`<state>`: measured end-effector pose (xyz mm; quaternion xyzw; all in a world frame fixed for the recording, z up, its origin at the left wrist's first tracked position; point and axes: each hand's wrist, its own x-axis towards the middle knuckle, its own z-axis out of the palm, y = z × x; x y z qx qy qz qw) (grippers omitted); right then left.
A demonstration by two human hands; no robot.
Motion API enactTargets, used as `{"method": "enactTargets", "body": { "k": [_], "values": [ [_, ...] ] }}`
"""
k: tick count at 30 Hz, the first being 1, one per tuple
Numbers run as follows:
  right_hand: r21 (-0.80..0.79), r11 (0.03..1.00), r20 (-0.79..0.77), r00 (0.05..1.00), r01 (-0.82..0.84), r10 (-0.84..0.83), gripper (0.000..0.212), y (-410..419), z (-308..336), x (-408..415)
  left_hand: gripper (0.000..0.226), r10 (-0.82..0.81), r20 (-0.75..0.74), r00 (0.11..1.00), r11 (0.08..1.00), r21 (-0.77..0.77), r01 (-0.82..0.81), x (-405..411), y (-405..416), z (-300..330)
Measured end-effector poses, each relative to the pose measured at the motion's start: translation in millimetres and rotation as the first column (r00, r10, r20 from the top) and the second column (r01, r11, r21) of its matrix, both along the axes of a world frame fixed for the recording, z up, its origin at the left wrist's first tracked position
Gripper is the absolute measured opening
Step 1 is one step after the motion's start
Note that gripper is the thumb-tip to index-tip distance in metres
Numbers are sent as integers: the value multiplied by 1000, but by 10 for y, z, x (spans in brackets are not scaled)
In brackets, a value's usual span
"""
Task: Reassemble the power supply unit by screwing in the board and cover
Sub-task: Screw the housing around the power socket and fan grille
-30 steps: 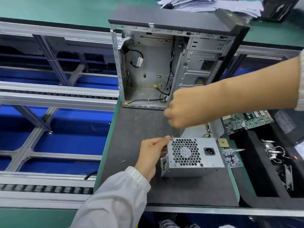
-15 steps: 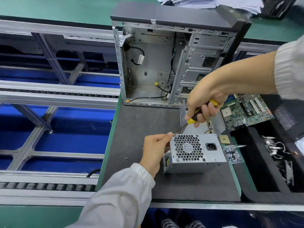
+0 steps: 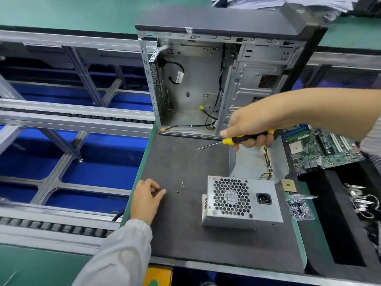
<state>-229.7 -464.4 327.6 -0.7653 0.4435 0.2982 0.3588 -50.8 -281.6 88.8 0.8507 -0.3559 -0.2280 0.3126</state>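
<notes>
- Head view: my right hand (image 3: pixel 250 125) gripped the yellow-and-black screwdriver (image 3: pixel 237 140), fingers wrapped round the handle, shaft held level above the dark mat (image 3: pixel 181 162), tip pointing left, touching nothing.
- My left hand (image 3: pixel 147 198) rested at the mat's left edge, thumb and forefinger pinched together. Something small and dark sat between them; too blurred to say what.
- Power supply unit (image 3: pixel 241 203) stood on the mat, fan grille and socket facing me, both hands well apart from it.
- A few loose screws (image 3: pixel 180 186) lay between my left hand and the unit.
- Hard to make out: the unit's rear, with its yellow wires, was hidden behind the open metal cover (image 3: pixel 253 162). My right sleeve was cut off at the frame edge. The open computer case (image 3: pixel 206 79) stood beyond; the motherboard (image 3: pixel 321 149) lay right.
- Against half a second earlier: my left hand had left the unit's top-left corner and dropped down-left. The screwdriver had lifted off that corner and swung to level.
</notes>
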Motion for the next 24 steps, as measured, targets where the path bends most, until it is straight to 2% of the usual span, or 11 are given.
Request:
{"method": "enactTargets", "body": {
  "k": [3,8,14,16,17,18,19,20,21,22,24],
  "values": [
    [22,999,53,998,-35,33,48,13,-132,-110,27,-70,50,996,989,134,63,101,94,-194],
    [45,996,99,992,-78,73,48,39,-249,-225,30,-112,155,982,988,121,94,115,107,-281],
    [61,997,192,980,-57,44,48,16,-298,-397,27,-126,230,965,989,106,103,-20,249,-212],
    [56,998,230,973,-37,23,48,16,-325,-485,26,-28,73,997,998,-61,33,-158,147,23],
    [46,999,257,966,-24,12,48,21,-336,-536,25,21,-94,995,982,-183,-38,-248,43,195],
    [30,999,291,957,-16,7,47,30,-346,-591,25,20,-296,955,949,-294,-111,-350,-88,397],
    [8,1000,330,944,-16,13,45,43,-353,-646,22,-43,-495,868,909,-380,-171,-465,-224,605],
    [-21,1000,370,929,-23,29,42,61,-358,-701,18,-141,-667,732,868,-439,-233,-587,-352,798],
    [-63,997,404,913,-36,58,39,81,-361,-754,13,-219,-773,596,837,-463,-292,-697,-462,960],
    [-126,991,433,896,-52,102,36,102,-363,-818,11,-260,-825,502,821,-463,-335,-795,-547,1085],
    [-288,955,475,856,-69,205,33,145,-386,-967,12,-288,-864,412,817,-447,-365,-948,-645,1242]
  ]
}}
